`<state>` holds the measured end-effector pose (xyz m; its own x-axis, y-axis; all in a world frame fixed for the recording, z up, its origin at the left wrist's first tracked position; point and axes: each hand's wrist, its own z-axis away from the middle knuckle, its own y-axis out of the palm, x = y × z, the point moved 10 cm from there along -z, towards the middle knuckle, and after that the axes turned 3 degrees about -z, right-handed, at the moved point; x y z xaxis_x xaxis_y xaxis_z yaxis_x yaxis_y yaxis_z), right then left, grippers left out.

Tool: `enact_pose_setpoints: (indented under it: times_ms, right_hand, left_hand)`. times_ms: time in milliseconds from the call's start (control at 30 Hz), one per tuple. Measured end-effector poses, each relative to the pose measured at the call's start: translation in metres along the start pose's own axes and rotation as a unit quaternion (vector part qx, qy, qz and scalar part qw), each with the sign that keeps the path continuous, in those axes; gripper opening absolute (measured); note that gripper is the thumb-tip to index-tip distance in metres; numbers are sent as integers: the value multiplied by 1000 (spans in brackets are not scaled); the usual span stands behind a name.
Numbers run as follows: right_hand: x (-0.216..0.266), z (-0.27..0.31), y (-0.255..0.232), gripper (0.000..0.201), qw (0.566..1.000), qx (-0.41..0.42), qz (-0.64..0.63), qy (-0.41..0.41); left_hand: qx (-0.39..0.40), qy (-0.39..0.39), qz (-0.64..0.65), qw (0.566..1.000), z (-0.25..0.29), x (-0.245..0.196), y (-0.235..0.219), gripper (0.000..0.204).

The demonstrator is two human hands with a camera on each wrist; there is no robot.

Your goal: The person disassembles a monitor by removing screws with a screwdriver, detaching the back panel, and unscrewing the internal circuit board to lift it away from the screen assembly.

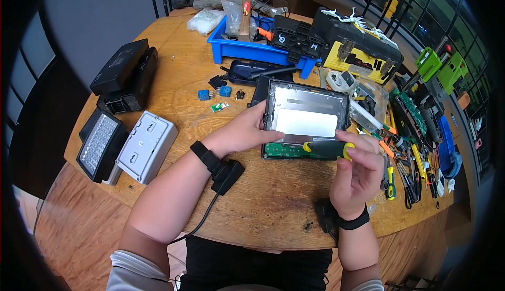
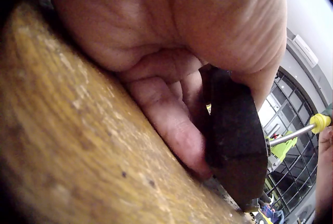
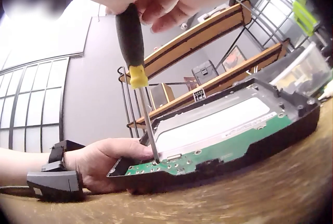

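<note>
A black-framed electronic unit (image 1: 268, 101) with a metal back plate (image 1: 310, 99) and a green circuit board (image 3: 239, 148) lies face-up, low over the wooden table. My left hand (image 1: 244, 131) grips its left side, thumb on top and fingers underneath; the left wrist view shows the fingers against its dark edge (image 2: 237, 141). In my right hand (image 1: 360, 171), the fingers hold a black-and-yellow screwdriver (image 3: 130, 39) by the end of its handle. The shaft stands steeply, its tip at the board's corner near the left thumb (image 3: 132, 148).
Left on the table (image 1: 252, 201) are a floodlight (image 1: 100, 146), a white box (image 1: 147, 146) and black cases (image 1: 123, 73). Blue connectors (image 1: 205, 95) lie behind the left hand. At the back stand a blue tray (image 1: 236, 52) and a toolbox (image 1: 357, 41); tools (image 1: 418, 165) crowd the right.
</note>
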<state>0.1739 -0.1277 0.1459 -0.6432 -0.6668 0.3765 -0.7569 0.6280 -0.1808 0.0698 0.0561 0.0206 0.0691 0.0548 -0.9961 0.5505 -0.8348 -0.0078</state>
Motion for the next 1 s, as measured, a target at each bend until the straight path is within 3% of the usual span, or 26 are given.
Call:
enact_pose_setpoints:
  times_ms: [300,400,600,667,800,867,1000]
  right_hand:
    - [8,0,-5,28,998,40,-1,-43]
    - [3,1,-8,27,998,30,48,-23]
    - [-10,0,-6,24,998,-6,-33,55]
    - [-2,-3,0,24,999,33,7,17]
    - [1,1,2,22,998,42,-47,19]
    - [5,1,-1,19,998,42,-35,-19]
    - [2,-3,-1,18,999,36,22,-13]
  left_hand:
    - [3,8,24,1000,-2,3,0,72]
    - [-2,2,9,1000,-2,5,-2,71]
    - [-6,-9,1,1000,0,1,-1,70]
    - [-5,-7,3,1000,-1,2,-1,70]
    - [1,6,18,1000,-3,5,-1,70]
    - [-2,4,16,1000,-2,4,-1,70]
    - [-5,0,-6,1000,-2,5,-3,69]
